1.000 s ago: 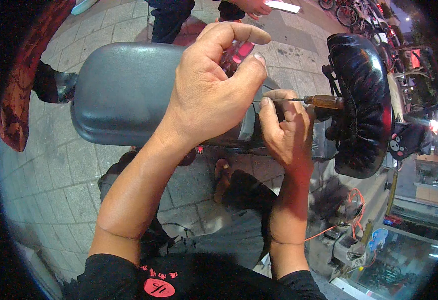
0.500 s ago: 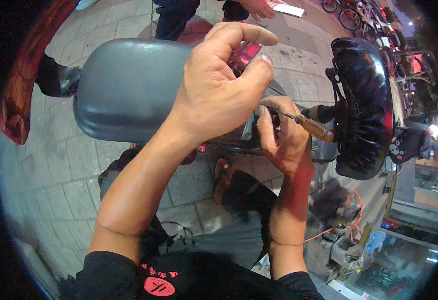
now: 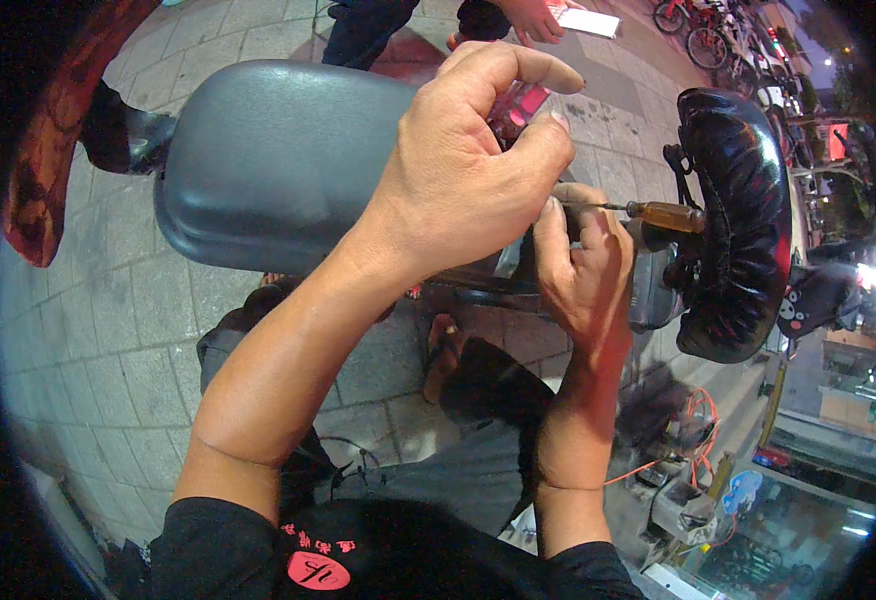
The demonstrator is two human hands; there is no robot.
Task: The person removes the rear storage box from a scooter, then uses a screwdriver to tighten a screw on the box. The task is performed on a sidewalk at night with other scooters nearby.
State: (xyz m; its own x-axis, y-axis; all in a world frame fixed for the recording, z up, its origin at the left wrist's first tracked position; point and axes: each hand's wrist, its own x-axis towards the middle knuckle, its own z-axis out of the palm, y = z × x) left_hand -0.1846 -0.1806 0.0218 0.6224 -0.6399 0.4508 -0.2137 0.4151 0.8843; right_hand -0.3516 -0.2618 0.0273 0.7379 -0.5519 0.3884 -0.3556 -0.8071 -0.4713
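The screwdriver [image 3: 643,210] is lying left to right, handle [image 3: 676,217] pointing right; the right hand [image 3: 588,262] is pinching its shaft. The left hand [image 3: 458,170] is curling farther left, thumb and forefinger apart; its other fingers' grip I cannot tell.

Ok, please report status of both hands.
Left hand curled around pink-red object. Right hand holding brown-handled tool by its shaft. Tool's tip hidden.
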